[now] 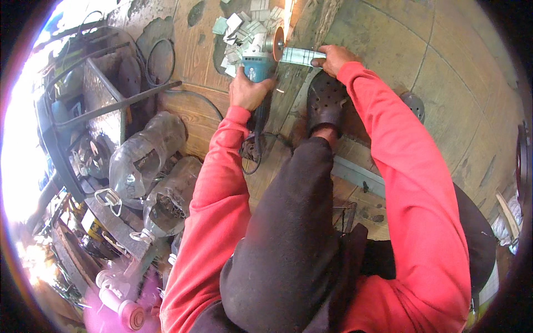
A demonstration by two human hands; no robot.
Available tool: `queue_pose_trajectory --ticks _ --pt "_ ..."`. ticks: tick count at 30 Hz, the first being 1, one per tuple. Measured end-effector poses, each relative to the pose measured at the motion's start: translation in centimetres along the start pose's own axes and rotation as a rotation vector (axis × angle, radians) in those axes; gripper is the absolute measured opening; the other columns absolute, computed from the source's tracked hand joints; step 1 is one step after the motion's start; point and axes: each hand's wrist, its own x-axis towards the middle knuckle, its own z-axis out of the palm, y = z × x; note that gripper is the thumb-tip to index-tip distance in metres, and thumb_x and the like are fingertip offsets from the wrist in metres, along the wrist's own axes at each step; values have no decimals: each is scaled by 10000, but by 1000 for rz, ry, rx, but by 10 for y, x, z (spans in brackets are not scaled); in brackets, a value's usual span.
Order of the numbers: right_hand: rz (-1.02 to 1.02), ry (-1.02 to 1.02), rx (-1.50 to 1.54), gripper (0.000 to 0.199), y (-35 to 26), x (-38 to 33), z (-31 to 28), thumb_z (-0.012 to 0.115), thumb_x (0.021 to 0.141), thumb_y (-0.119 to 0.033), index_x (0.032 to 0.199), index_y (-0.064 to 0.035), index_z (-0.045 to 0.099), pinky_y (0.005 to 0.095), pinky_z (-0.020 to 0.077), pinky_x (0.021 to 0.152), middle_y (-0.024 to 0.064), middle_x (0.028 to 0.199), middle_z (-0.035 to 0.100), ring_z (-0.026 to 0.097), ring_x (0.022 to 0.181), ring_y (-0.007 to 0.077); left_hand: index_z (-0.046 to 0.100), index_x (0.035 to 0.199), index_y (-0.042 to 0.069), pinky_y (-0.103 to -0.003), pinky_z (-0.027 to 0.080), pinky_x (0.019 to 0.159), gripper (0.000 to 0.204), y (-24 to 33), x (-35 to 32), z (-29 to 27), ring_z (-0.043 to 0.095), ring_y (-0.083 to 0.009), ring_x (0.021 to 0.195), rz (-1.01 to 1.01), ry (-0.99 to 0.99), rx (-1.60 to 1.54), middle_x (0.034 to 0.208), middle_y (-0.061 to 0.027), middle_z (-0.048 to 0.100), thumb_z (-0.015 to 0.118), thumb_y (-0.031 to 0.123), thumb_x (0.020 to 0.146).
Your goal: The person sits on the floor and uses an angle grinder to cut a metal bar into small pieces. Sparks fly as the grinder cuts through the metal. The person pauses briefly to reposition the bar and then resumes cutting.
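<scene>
My left hand (250,91) is wrapped round the body of a teal angle grinder (259,66). Its orange-brown cutting disc (278,44) stands upright against the end of a flat metal bar (300,56), and bright sparks (288,16) stream away to the far side. The bar has dark lines marked across it. My right hand (336,59) grips the bar's other end, just beyond the toe of my brown clog (326,100). Beside the grinder's head lies a heap of small cut metal pieces (239,28).
To the left stand a dark metal frame (105,105) and clear plastic containers (147,150) with metal bits. A black cable (205,100) runs over the wooden floor near the grinder. A long metal bar (358,176) lies behind my foot. A pink-lit bottle (131,313) is at lower left.
</scene>
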Motion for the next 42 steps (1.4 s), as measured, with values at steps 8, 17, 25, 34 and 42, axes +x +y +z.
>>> queue_pose_trajectory --ticks 8,17,25,34,42 --pt "26 -22 -44 509 -6 -5 -5 660 878 -486 1321 -245 593 492 479 950 101 1222 664 620 1139 319 560 1132 -37 -469 490 900 687 1 1 -2 630 -440 1032 -20 -5 45 1051 -300 659 780 372 625" --pt "5 11 3 480 0 0 2 660 881 -459 1285 -204 613 501 477 934 118 1192 672 622 1123 342 556 1153 -34 -455 490 901 677 -6 -13 -4 635 -430 1020 2 -27 -75 1057 -285 661 779 323 622" --pt "-1 7 22 432 -1 -3 0 668 887 -380 1275 -198 618 483 479 942 117 1181 677 623 1120 356 568 1149 -35 -457 489 904 659 -6 -16 -2 634 -429 1027 -15 -14 -52 1057 -285 662 771 314 629" --pt "-11 -12 8 404 0 -3 -1 647 884 -274 1278 -193 618 482 496 916 140 1153 684 642 1084 349 567 1152 -39 -459 487 912 702 4 -3 -1 627 -435 1055 -12 7 22 1073 -300 656 779 381 631" --pt "16 24 -27 443 -3 -5 -1 669 882 -445 1257 -213 630 480 491 913 107 1151 690 644 1077 343 553 1166 -44 -455 483 913 718 -3 -2 -1 625 -435 1052 18 -13 -47 1089 -301 652 790 362 623"
